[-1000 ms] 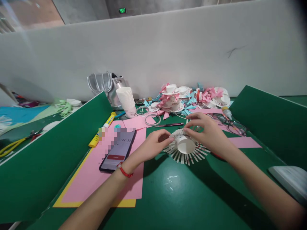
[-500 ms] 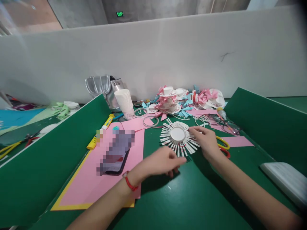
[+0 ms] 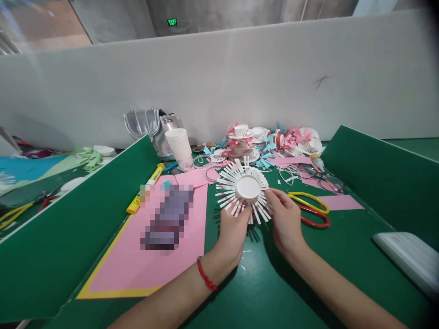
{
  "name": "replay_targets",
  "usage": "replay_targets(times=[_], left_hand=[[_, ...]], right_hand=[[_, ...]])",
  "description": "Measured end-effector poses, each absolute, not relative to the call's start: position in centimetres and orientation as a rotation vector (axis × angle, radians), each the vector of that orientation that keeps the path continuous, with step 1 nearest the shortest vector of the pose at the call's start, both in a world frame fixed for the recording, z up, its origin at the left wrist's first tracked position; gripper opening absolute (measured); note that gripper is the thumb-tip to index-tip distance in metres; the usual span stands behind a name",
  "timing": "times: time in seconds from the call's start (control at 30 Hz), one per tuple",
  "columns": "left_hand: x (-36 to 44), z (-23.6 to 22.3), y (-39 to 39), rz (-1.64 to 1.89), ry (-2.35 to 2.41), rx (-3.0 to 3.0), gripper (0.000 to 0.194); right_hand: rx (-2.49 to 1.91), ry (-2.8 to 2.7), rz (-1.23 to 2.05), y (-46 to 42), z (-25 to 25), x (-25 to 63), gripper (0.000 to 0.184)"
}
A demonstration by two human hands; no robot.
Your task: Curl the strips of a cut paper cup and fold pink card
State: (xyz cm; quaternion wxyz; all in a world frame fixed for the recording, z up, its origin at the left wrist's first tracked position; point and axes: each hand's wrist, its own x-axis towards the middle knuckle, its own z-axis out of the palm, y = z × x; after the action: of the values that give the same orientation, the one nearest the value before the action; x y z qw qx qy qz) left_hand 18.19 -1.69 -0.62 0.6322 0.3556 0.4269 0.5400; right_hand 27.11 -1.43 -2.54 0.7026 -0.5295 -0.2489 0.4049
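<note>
The left hand (image 3: 233,234) pinches the fringed paper cup (image 3: 248,187) by its near strips, the right hand (image 3: 287,220), fingers curled, pinching its right side beside probable scissors (image 3: 317,212).

The green illuminated sign (image 3: 172,22), seen against the grey wall (image 3: 222,16) above the top edge of the white partition (image 3: 219,77), carries the word "EXIT" on its lower line; the upper-line characters are too small to read. Lettering on the yellow tube (image 3: 155,175) is too small and partly masked, and the display of the phone (image 3: 168,219) is covered by pixel blocks (digits illegible). Red printed marks on the strips of the fringed paper cup (image 3: 248,188) are likewise unreadable.
</note>
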Motion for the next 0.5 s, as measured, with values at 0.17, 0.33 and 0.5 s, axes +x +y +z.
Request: replay_targets(times=[0.17, 0.33, 0.5], left_hand=[[15.7, 0.2, 0.1, 0.953, 1.008, 1.184, 0.013], [13.4, 1.5, 2.4, 0.728, 1.056, 1.508, 0.014], [12.3, 0.8, 3.6, 0.737, 1.123, 1.454, 0.008]], right_hand=[[-1.216, -0.621, 1.061, -0.9, -2.1, 28.8, 0.022], [-1.117, -0.688, 1.462, -0.4, -2.1, 30.7, 0.020], [-1.089, -0.821, 1.653, -1.3, -2.6, 30.1, 0.025]])
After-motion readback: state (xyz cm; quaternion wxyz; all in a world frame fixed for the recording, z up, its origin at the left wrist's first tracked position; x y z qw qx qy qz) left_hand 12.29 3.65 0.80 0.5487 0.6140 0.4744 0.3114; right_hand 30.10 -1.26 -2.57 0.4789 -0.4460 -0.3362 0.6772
